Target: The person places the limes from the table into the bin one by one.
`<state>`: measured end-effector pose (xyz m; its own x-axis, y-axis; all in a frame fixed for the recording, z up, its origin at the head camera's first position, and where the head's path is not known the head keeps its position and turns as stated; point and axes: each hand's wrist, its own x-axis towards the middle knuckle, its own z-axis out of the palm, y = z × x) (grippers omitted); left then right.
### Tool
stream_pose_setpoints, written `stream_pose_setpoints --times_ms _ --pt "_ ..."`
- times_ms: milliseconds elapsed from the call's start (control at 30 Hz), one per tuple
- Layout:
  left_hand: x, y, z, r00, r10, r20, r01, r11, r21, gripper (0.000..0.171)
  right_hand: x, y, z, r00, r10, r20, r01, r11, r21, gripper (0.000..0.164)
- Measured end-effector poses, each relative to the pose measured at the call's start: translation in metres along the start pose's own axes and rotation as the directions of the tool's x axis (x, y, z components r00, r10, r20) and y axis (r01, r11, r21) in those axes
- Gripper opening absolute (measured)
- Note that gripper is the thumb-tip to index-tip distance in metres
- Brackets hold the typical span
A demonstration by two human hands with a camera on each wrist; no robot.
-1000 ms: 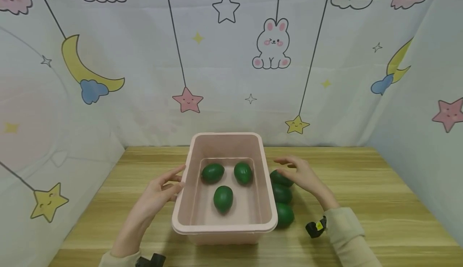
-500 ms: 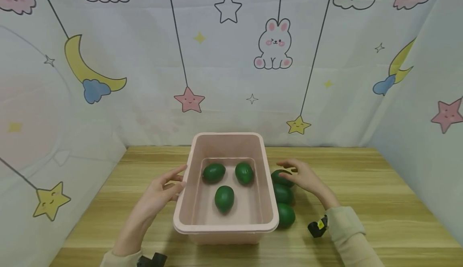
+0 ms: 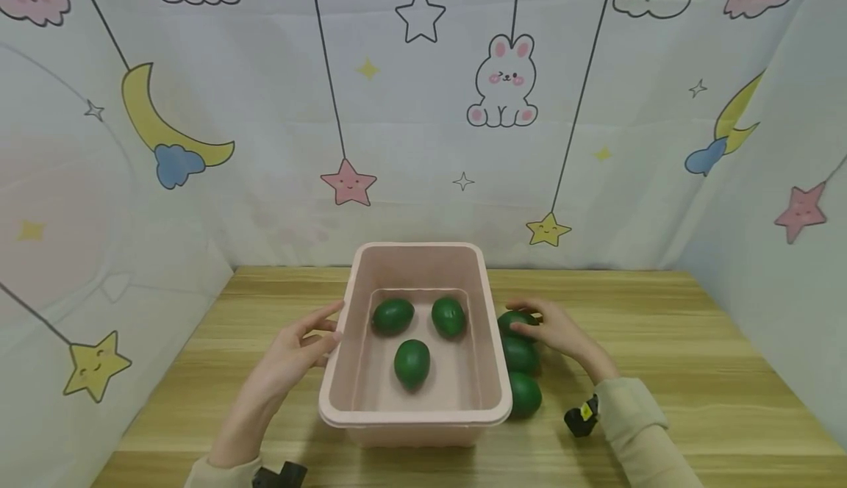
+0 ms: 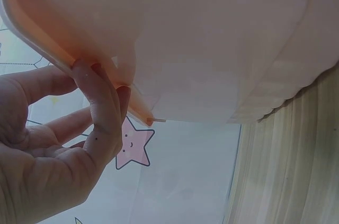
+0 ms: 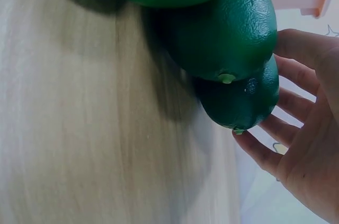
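A pink plastic bin (image 3: 415, 418) stands in the middle of the table, with three dark green avocados inside: one at the back left (image 3: 393, 316), one at the back right (image 3: 449, 317) and one in front (image 3: 412, 364). My left hand (image 3: 294, 348) holds the bin's left rim, its bent fingers at the lip in the left wrist view. Along the bin's right side lie three more avocados in a row. My right hand (image 3: 556, 330) has thumb and fingers curved round the farthest one (image 5: 243, 99). Its neighbours are the middle avocado (image 5: 228, 33) and the nearest one (image 3: 525, 395).
The wood-grain table (image 3: 662, 370) extends to both sides of the bin. A white cloth (image 3: 423, 135) printed with stars, moons and rabbits hangs behind and at the sides. A small black camera (image 3: 581, 417) sits at the right wrist.
My right hand has come down onto the farthest avocado and its fingers have closed round it. The left hand stays at the bin's rim. The head view has shifted slightly.
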<state>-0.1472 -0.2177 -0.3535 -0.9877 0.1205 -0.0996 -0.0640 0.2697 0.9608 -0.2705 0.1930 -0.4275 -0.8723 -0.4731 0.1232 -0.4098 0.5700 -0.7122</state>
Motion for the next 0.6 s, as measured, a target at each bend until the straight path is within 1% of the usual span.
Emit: stream_pose_setpoints --times_ms 133,367,600 --pt "0.0002 -0.0001 0.0006 1.000 0.004 -0.001 -0.004 1.000 -0.002 0.058 -0.0017 -0.0004 -0.0007 1.000 -0.016 0.006 0.016 1.000 0.009 0.039" --pt "0.0000 -0.0002 0.0001 1.000 0.007 0.003 -0.007 1.000 -0.012 0.058 -0.0019 0.0015 -0.0003 1.000 0.001 0.012 -0.001 1.000 0.009 0.044" --pt "-0.0006 -0.0002 -0.0001 1.000 0.010 0.005 -0.010 1.000 -0.009 0.058 0.0000 0.0074 0.0011 0.997 0.070 0.025 -0.070 0.997 -0.022 0.051"
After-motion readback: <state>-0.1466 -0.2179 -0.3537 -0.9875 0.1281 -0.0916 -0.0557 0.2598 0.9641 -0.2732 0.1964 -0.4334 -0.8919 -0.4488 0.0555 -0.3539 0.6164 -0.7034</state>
